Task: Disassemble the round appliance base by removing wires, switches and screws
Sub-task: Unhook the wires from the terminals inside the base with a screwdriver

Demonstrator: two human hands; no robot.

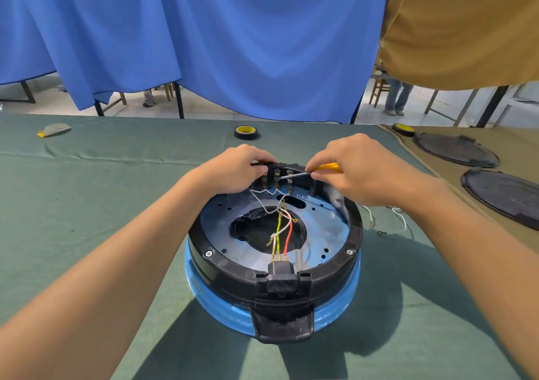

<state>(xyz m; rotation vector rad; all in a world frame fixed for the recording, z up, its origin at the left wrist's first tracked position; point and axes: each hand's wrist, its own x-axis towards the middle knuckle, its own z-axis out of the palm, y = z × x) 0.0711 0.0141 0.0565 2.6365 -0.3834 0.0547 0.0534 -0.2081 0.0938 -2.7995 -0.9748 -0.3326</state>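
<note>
The round appliance base (pixel 335 266) lies upside down on the green cloth, black rim over a blue body. White, red and yellow-green wires (pixel 281 228) run from the power socket (pixel 282 274) at the near rim to a black switch block (pixel 281 172) at the far rim. My left hand (pixel 233 172) grips the left end of that switch block. My right hand (pixel 353 172) holds a yellow-handled screwdriver (pixel 329 167), whose metal tip touches the terminals on the block.
A roll of black tape (pixel 247 132) lies beyond the base. Loose white wires (pixel 399 219) lie to the right. Two black round covers (pixel 455 149) (pixel 504 193) rest on the brown cloth at right. A crumpled wrapper (pixel 54 129) sits far left. Blue drapes hang behind.
</note>
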